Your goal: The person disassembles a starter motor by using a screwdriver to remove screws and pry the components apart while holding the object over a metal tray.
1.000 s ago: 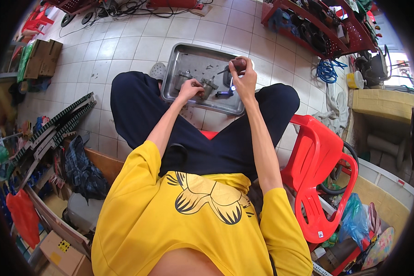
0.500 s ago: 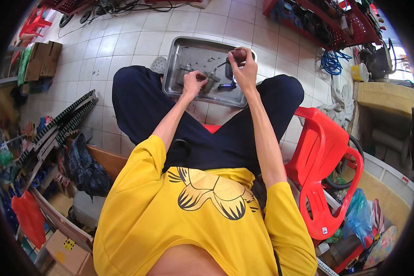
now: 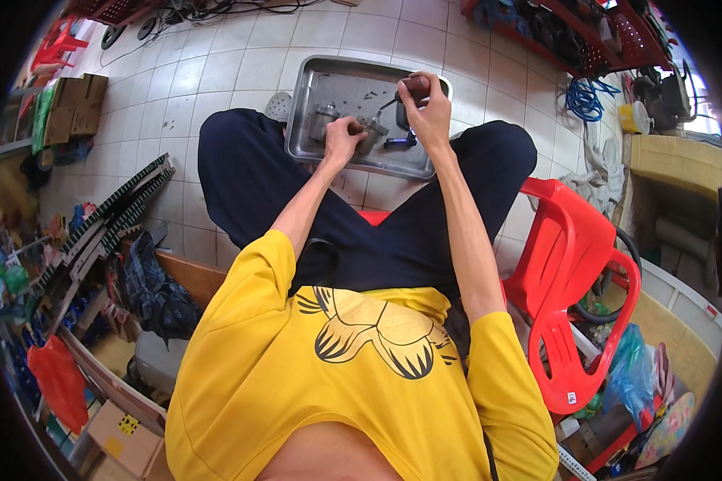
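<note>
A shallow metal tray (image 3: pixel 409 169) sits on the floor between my knees. My left hand (image 3: pixel 344 137) is closed with its fingertips on a grey metal part (image 3: pixel 371 143) in the tray. In my right hand (image 3: pixel 429 112) is a screwdriver (image 3: pixel 414 85) with a dark reddish handle, its thin shaft slanting down toward that part. The exact contact of the tip is too small to make out. A second grey metal part (image 3: pixel 322 122) stands left of my left hand. Near my right hand lie a blue-and-black object (image 3: pixel 401 142) and a black piece (image 3: pixel 401 114), partly hidden.
A red plastic chair (image 3: pixel 565 264) stands close on my right. Coiled blue hose (image 3: pixel 590 99) lies near the red shelving (image 3: pixel 582 52) at the upper right. Cardboard boxes (image 3: pixel 75 105) are at the far left. Below them are green-edged metal strips (image 3: pixel 112 215).
The view has shifted slightly. Both hands keep their places over the tray, the right still gripping the screwdriver with its handle turned a little.
</note>
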`<state>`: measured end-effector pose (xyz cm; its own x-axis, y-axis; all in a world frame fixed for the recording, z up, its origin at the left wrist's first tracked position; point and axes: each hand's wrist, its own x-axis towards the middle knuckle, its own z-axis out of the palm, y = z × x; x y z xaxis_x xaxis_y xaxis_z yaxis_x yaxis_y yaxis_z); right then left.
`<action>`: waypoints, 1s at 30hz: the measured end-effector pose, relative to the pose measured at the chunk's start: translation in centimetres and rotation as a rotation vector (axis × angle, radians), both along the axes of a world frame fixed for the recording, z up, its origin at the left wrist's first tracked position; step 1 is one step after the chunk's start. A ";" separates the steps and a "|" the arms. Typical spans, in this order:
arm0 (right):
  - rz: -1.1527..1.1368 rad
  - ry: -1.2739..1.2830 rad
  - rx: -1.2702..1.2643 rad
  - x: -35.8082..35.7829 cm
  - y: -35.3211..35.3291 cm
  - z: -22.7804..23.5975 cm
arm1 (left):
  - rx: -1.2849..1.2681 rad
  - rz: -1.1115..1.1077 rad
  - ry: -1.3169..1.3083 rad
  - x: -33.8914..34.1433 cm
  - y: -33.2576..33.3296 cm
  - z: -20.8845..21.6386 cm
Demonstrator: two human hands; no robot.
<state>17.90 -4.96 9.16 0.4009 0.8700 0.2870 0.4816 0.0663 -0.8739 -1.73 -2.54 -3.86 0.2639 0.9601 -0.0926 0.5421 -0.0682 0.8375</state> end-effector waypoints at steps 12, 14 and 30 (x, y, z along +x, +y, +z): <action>-0.004 -0.018 -0.021 -0.1 0.2 0.0 | 0.002 -0.039 -0.022 -0.1 0.4 0.3; -0.006 -0.036 -0.030 0.1 0.1 -0.1 | -0.013 -0.046 -0.023 0.3 0.1 1.1; -0.010 -0.038 -0.022 0.1 0.4 -0.6 | 0.028 -0.131 0.007 0.5 -0.4 1.7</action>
<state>17.98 -4.57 8.57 0.3987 0.8722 0.2833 0.5148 0.0427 -0.8562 -1.19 -2.96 -2.12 0.3864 0.9198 -0.0683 0.5328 -0.1622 0.8305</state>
